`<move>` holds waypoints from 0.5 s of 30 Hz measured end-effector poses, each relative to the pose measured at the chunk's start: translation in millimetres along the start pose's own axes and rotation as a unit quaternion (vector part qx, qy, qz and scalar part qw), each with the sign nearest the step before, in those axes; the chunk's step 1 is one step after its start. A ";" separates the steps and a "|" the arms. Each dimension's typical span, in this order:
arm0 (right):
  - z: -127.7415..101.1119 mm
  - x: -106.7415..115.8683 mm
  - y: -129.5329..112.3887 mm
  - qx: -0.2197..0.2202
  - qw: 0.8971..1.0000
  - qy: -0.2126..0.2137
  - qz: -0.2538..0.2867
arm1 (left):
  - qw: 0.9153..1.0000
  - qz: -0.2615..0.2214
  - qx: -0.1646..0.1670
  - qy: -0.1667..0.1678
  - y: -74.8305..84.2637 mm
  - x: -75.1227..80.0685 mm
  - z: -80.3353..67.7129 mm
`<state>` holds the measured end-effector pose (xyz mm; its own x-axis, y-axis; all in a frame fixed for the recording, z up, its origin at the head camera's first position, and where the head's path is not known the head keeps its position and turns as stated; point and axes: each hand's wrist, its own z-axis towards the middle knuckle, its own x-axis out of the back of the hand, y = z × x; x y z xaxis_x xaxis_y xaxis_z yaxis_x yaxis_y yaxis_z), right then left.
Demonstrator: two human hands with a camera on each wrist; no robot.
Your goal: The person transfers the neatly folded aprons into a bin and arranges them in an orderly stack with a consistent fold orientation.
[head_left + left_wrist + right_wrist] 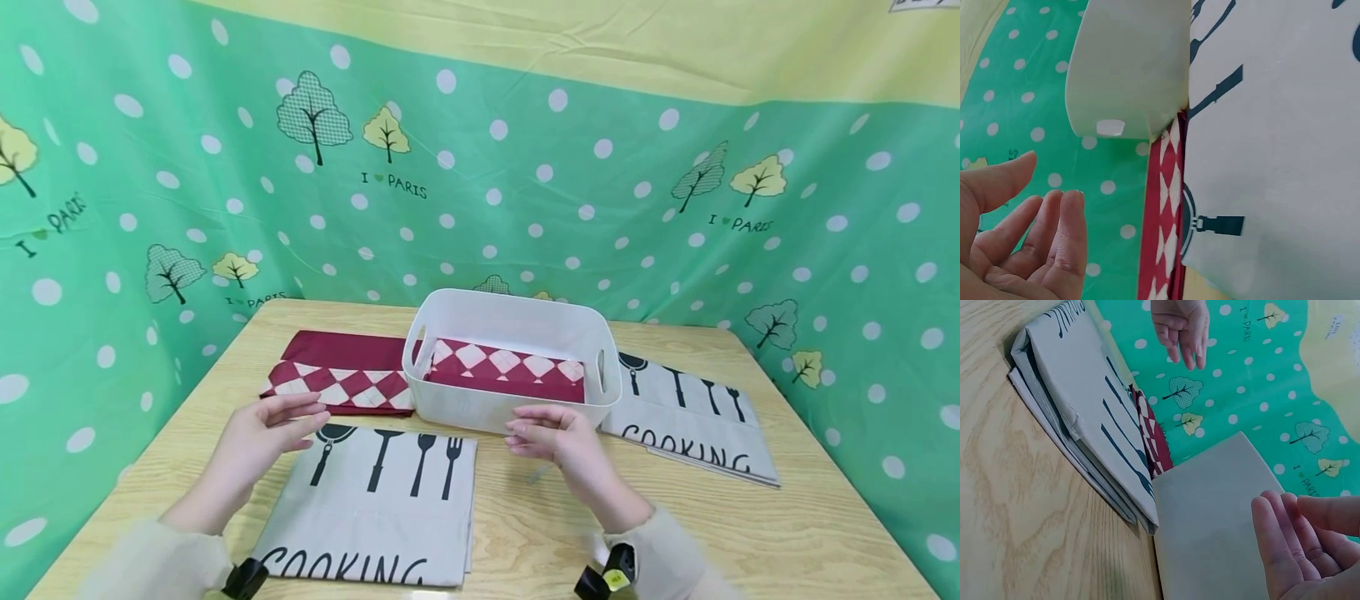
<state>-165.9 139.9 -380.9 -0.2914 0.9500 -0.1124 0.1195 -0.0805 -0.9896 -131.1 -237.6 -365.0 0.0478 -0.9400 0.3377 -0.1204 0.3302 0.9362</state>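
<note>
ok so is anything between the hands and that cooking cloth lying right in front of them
Nothing visible. The left hand and right hand both hover open and hold nothing. The folded cooking cloth lies bare on the table between them. The white basket stands behind it, not over it.

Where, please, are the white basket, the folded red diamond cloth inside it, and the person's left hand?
White basket (517,321), head view, far inner wall.
Red diamond cloth (506,368), head view, patterned top.
Left hand (258,433), head view, palm.
</note>
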 end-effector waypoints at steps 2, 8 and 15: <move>-0.9 -1.2 1.6 -0.004 1.000 0.000 -0.003 | 1.000 -0.005 0.009 0.002 -5.4 -0.1 -1.2; -2.5 -2.2 5.2 -0.006 1.000 0.000 -0.002 | 1.000 -0.014 0.024 0.011 -19.8 0.5 -6.5; -4.0 -3.7 11.0 -0.009 1.000 -0.003 -0.009 | 0.999 -0.023 0.045 0.017 -31.0 1.3 -9.6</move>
<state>-159.7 136.7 -390.9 -0.2995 0.9493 -0.0960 0.1308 -0.0588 -0.9897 -117.8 -248.2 -392.6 0.0897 -0.9500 0.2992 -0.2067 0.2761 0.9386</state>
